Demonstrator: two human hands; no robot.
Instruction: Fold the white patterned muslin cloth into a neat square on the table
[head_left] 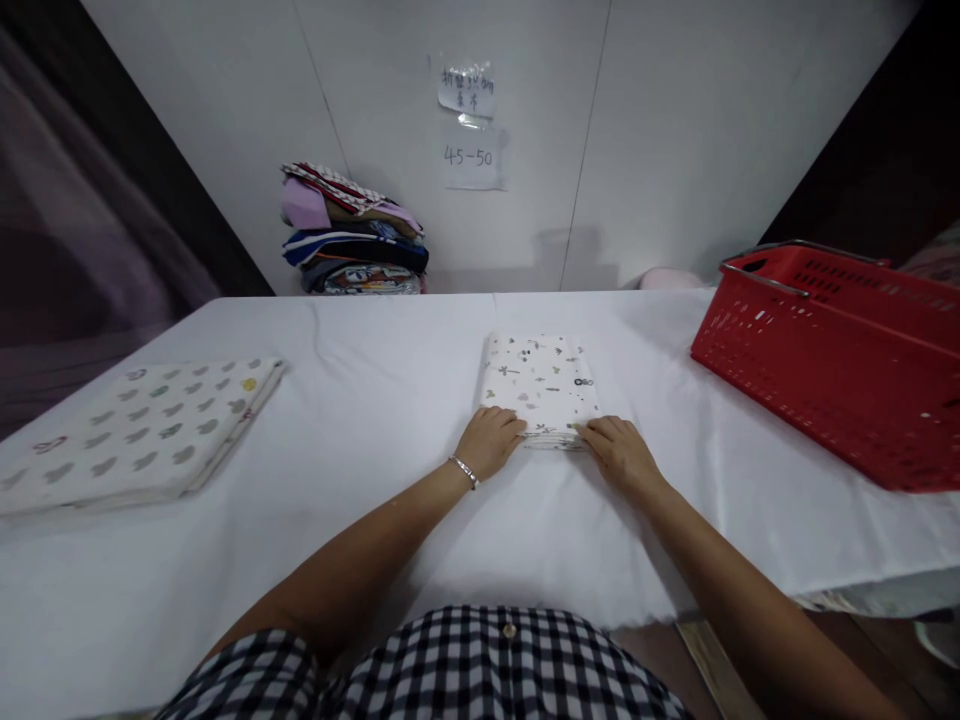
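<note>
A small folded white cloth with a leaf print (541, 385) lies in the middle of the white table (375, 400). My left hand (490, 441), with a bracelet on the wrist, grips the cloth's near left corner, fingers curled. My right hand (619, 452) grips the near right corner in the same way. Both hands rest on the table at the cloth's near edge.
A larger folded cloth with grey heart shapes (135, 435) lies at the left. A red plastic basket (832, 350) stands at the right. A stack of folded fabrics (352, 232) leans against the back wall, under paper labels (469, 120).
</note>
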